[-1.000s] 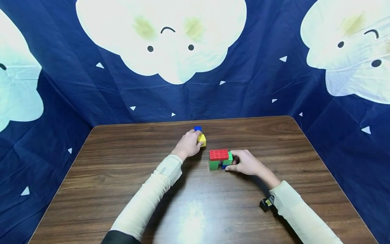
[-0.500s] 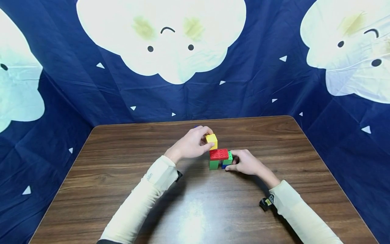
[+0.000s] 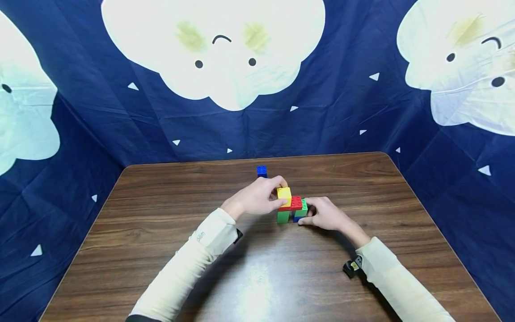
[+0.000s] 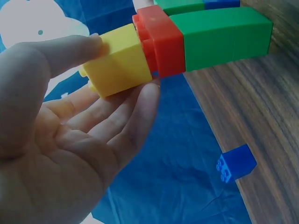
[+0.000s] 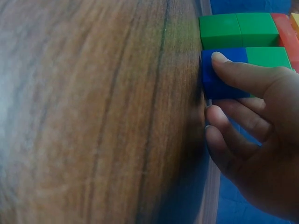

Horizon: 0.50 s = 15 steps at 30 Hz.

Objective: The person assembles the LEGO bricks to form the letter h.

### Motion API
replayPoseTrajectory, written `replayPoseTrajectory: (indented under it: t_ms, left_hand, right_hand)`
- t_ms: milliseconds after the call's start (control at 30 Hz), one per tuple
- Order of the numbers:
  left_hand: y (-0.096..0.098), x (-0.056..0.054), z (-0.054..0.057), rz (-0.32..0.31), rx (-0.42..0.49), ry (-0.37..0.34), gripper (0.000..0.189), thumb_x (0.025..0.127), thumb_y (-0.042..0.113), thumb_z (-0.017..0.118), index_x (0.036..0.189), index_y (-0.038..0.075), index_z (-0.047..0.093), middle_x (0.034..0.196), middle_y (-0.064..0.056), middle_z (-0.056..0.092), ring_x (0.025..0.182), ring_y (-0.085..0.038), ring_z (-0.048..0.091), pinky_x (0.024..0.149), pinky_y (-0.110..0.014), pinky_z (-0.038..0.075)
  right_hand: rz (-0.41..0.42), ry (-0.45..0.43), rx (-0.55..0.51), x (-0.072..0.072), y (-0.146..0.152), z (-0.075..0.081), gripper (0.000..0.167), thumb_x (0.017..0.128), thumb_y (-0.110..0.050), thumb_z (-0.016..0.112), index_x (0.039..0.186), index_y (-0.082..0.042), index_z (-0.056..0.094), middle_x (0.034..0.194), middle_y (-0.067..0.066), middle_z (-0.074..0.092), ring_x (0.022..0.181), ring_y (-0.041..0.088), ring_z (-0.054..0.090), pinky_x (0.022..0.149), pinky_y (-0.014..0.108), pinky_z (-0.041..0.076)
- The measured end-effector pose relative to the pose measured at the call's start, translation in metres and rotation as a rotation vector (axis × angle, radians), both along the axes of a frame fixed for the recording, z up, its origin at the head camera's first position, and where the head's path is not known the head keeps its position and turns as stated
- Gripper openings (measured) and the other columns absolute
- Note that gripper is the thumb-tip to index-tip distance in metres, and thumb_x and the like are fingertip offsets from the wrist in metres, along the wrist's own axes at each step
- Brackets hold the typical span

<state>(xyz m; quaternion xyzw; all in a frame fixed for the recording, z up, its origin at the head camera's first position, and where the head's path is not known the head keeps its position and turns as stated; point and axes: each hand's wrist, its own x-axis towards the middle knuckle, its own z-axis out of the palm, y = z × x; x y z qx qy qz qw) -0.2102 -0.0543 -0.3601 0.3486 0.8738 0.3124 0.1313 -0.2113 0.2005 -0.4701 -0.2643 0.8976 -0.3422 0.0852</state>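
Observation:
My left hand (image 3: 257, 197) pinches a yellow building block (image 4: 119, 60) between thumb and fingers. It is at the left end of a red block (image 3: 296, 202), whose studs still show beside it in the left wrist view. Under that end of the red block stands a green column (image 4: 226, 39) of two blocks. At the right, my right hand (image 3: 327, 213) grips a stack of a blue block (image 5: 224, 74) at the bottom and a green block (image 5: 268, 57) on top. Its thumb presses the blue block's near side; the other fingers curl behind.
A single blue block (image 3: 262, 171) stands near the back edge of the wooden table (image 3: 169, 197), behind my left hand. A dark blue cloth with white clouds (image 3: 217, 53) hangs behind and at both sides of the table.
My left hand has carried the yellow block from beside the loose blue block rightward and nearer, onto the red block's left end. The right hand keeps its place on the stack.

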Motion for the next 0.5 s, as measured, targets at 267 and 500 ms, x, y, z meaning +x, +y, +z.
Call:
replayPoseTrajectory:
  t_ms: [267, 500]
  left_hand:
    - [0.005, -0.002, 0.002, 0.03, -0.105, 0.03, 0.032, 0.095, 0.018, 0.073, 0.122, 0.004, 0.063, 0.101, -0.005, 0.069, 0.084, -0.013, 0.063, 0.08, -0.025, 0.056]
    - [0.011, 0.0, 0.0, 0.032, -0.138, 0.091, 0.029, 0.093, 0.016, 0.075, 0.118, 0.003, 0.067, 0.092, -0.004, 0.068, 0.077, -0.013, 0.059, 0.071, -0.023, 0.052]
  right_hand:
    - [0.0, -0.007, -0.002, -0.002, 0.0, -0.001, 0.034, 0.081, -0.023, 0.087, 0.11, -0.017, 0.071, 0.076, -0.007, 0.064, 0.066, 0.007, 0.059, 0.062, 0.023, 0.05]
    - [-0.014, 0.003, 0.004, -0.001, -0.001, -0.002, 0.035, 0.079, -0.023, 0.088, 0.111, -0.018, 0.072, 0.075, -0.008, 0.064, 0.064, 0.005, 0.058, 0.06, 0.023, 0.05]
